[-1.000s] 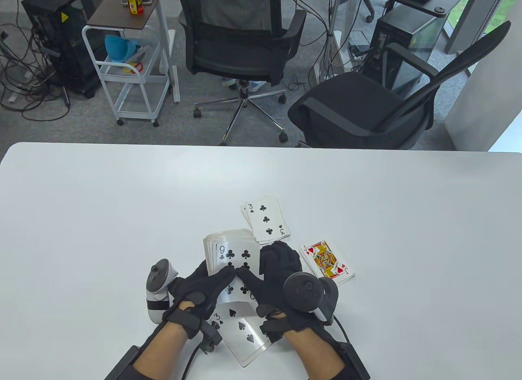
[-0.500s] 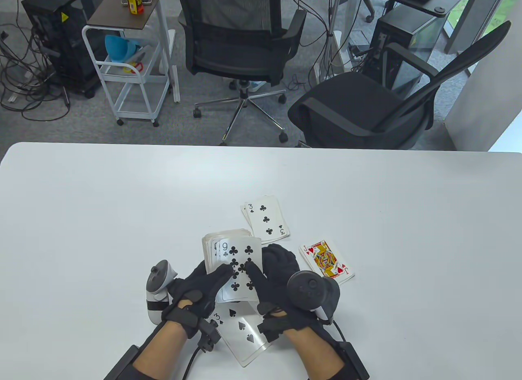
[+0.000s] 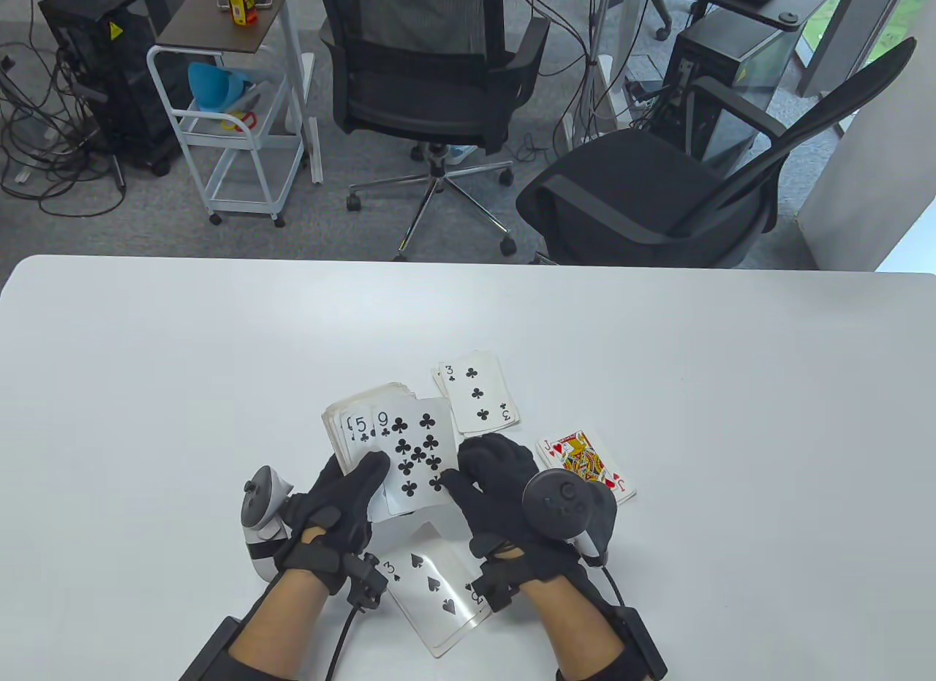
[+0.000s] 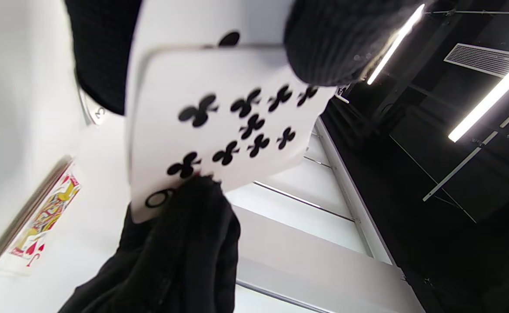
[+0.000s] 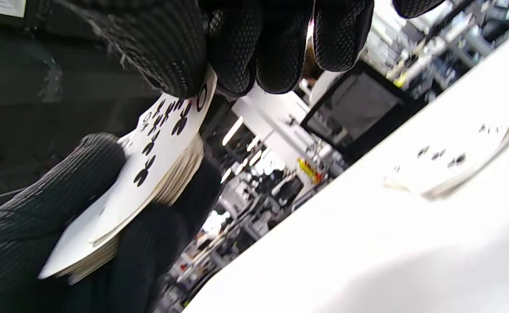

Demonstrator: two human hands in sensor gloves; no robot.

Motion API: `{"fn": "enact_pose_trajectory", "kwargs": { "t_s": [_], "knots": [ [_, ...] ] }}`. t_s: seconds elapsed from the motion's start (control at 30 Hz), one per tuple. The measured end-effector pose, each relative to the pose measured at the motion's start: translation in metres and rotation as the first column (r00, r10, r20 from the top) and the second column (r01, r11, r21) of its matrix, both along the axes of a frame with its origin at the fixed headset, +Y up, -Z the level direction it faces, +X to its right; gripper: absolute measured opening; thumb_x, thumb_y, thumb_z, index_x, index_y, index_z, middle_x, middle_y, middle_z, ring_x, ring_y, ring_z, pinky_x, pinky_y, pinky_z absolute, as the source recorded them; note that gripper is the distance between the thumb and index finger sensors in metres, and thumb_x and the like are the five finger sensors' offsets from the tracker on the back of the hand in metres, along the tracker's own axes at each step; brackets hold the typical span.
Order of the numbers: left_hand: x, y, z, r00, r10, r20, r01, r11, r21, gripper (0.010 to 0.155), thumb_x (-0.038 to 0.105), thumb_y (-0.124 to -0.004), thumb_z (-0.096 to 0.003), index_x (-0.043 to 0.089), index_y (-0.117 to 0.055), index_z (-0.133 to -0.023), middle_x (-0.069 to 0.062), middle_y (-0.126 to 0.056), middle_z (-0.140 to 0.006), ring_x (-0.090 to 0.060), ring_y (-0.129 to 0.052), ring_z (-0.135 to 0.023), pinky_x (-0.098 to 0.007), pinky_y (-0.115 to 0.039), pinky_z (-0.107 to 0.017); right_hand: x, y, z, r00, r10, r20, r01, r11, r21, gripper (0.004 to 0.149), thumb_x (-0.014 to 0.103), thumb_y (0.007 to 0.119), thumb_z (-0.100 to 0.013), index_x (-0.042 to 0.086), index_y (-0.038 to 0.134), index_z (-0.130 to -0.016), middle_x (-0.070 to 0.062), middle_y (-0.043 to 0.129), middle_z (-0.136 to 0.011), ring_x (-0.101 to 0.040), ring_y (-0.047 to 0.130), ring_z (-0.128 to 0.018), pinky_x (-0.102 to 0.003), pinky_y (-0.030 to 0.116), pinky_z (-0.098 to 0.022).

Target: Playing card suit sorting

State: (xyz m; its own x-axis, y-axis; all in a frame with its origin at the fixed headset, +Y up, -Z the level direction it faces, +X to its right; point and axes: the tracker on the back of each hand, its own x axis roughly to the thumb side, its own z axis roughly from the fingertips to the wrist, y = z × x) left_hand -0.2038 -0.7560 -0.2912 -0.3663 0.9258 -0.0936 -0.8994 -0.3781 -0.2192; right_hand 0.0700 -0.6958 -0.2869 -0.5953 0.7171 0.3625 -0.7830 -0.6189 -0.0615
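Left hand (image 3: 333, 509): curled round the deck (image 3: 356, 436), thumb lying across the faces of the top cards, the other fingers underneath; it holds the deck above the table, near the front edge.
Deck: face up and slightly fanned, a five of clubs (image 3: 360, 426) peeking out at the left under the top card.
Nine of clubs (image 3: 414, 454): top card, slid to the right off the deck, still overlapping it.
Right hand (image 3: 504, 483): pinches the right edge of the nine of clubs, thumb on its face, fingers bent beneath; the right wrist view shows the fingertips (image 5: 237, 56) closed on the card's corner.
Club pile (image 3: 479, 394): face up on the table (image 3: 183, 359) just beyond the hands, a three of clubs on top.
Heart pile (image 3: 585, 467): face up just right of the right hand, a jack of hearts on top.
Spade pile (image 3: 431, 589): face up between the wrists, a three of spades on top, partly covered by the right wrist.
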Motion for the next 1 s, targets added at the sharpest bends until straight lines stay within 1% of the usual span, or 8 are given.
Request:
{"fn": "enact_pose_trajectory", "kwargs": {
  "t_s": [0.2, 0.4, 0.5, 0.63, 0.8, 0.87, 0.93, 1.0],
  "knots": [
    [-0.015, 0.006, -0.004, 0.996, 0.068, -0.065, -0.068, 0.998, 0.012, 0.061, 0.048, -0.084, -0.0571, 0.026, -0.056, -0.107, -0.001, -0.077, -0.103, -0.03, -0.093, -0.086, -0.04, -0.095, -0.05, 0.029, 0.006, -0.03, 0.98, -0.076, 0.184, 0.083, 0.996, -0.032, 0.041, 0.031, 0.082, -0.057, 0.005, 0.076, -0.088, -0.02, 0.066, -0.102, -0.052, 0.056, -0.098, -0.074, 0.039, -0.068],
    [-0.018, 0.007, -0.004, 0.994, 0.071, -0.079, -0.07, 0.997, 0.017, 0.061, 0.048, -0.083, -0.0573, 0.026, -0.056, -0.107, -0.001, -0.077, -0.103, -0.03, -0.093, -0.087, -0.04, -0.095, -0.05, 0.037, 0.004, -0.092, 0.93, 0.222, 0.293, -0.16, 0.962, -0.223, 0.042, 0.03, 0.081, -0.057, 0.003, 0.076, -0.089, -0.022, 0.065, -0.102, -0.054, 0.05, -0.099, -0.076, 0.033, -0.066],
    [-0.018, 0.007, -0.004, 0.994, 0.071, -0.078, -0.069, 0.997, 0.025, 0.061, 0.049, -0.083, -0.0574, 0.026, -0.056, -0.107, -0.001, -0.077, -0.103, -0.03, -0.093, -0.086, -0.04, -0.095, -0.05, 0.024, 0.0, -0.121, 0.898, 0.373, 0.231, -0.279, 0.891, -0.357, 0.042, 0.03, 0.08, -0.058, 0.003, 0.075, -0.089, -0.023, 0.061, -0.105, -0.054, 0.043, -0.101, -0.076, 0.03, -0.066],
    [-0.02, 0.006, -0.005, 0.996, 0.054, -0.071, -0.052, 0.998, 0.023, 0.061, 0.048, -0.083, -0.0573, 0.026, -0.056, -0.107, -0.001, -0.077, -0.103, -0.03, -0.093, -0.087, -0.041, -0.095, -0.05, 0.002, -0.018, -0.144, 0.867, 0.462, 0.187, -0.346, 0.828, -0.442, 0.042, 0.03, 0.081, -0.058, 0.001, 0.076, -0.089, -0.024, 0.058, -0.106, -0.054, 0.039, -0.102, -0.076, 0.027, -0.066],
    [-0.023, 0.006, -0.004, 0.995, 0.066, -0.077, -0.064, 0.998, 0.02, 0.061, 0.048, -0.083, -0.0574, 0.025, -0.056, -0.107, -0.001, -0.077, -0.103, -0.03, -0.093, -0.087, -0.041, -0.095, -0.05, -0.017, -0.049, -0.153, 0.706, 0.681, 0.193, -0.535, 0.692, -0.485, 0.042, 0.031, 0.082, -0.057, 0.002, 0.077, -0.087, -0.024, 0.058, -0.106, -0.054, 0.038, -0.102, -0.076, 0.027, -0.066],
    [-0.023, 0.006, -0.005, 0.996, 0.054, -0.068, -0.053, 0.998, 0.02, 0.061, 0.048, -0.083, -0.0573, 0.025, -0.056, -0.107, -0.001, -0.077, -0.103, -0.03, -0.093, -0.087, -0.041, -0.095, -0.05, -0.02, -0.055, -0.151, 0.669, 0.708, 0.225, -0.569, 0.683, -0.457, 0.043, 0.032, 0.085, -0.056, 0.003, 0.077, -0.086, -0.023, 0.058, -0.105, -0.054, 0.038, -0.102, -0.076, 0.027, -0.066],
    [-0.021, 0.004, -0.005, 0.997, 0.05, -0.059, -0.049, 0.999, 0.017, 0.061, 0.048, -0.083, -0.0573, 0.025, -0.056, -0.107, -0.001, -0.077, -0.103, -0.03, -0.093, -0.087, -0.041, -0.095, -0.05, -0.02, -0.055, -0.148, 0.601, 0.757, 0.257, -0.634, 0.647, -0.424, 0.044, 0.034, 0.088, -0.054, 0.007, 0.075, -0.086, -0.022, 0.058, -0.106, -0.053, 0.04, -0.102, -0.075, 0.028, -0.066],
    [-0.018, 0.003, -0.004, 0.998, 0.045, -0.052, -0.044, 0.999, 0.01, 0.061, 0.048, -0.083, -0.0574, 0.025, -0.056, -0.107, -0.001, -0.077, -0.103, -0.03, -0.093, -0.087, -0.041, -0.094, -0.05, -0.019, -0.049, -0.144, 0.598, 0.755, 0.269, -0.645, 0.653, -0.397, 0.046, 0.037, 0.088, -0.054, 0.009, 0.073, -0.087, -0.021, 0.057, -0.106, -0.053, 0.04, -0.102, -0.075, 0.029, -0.066]
  ]
}}
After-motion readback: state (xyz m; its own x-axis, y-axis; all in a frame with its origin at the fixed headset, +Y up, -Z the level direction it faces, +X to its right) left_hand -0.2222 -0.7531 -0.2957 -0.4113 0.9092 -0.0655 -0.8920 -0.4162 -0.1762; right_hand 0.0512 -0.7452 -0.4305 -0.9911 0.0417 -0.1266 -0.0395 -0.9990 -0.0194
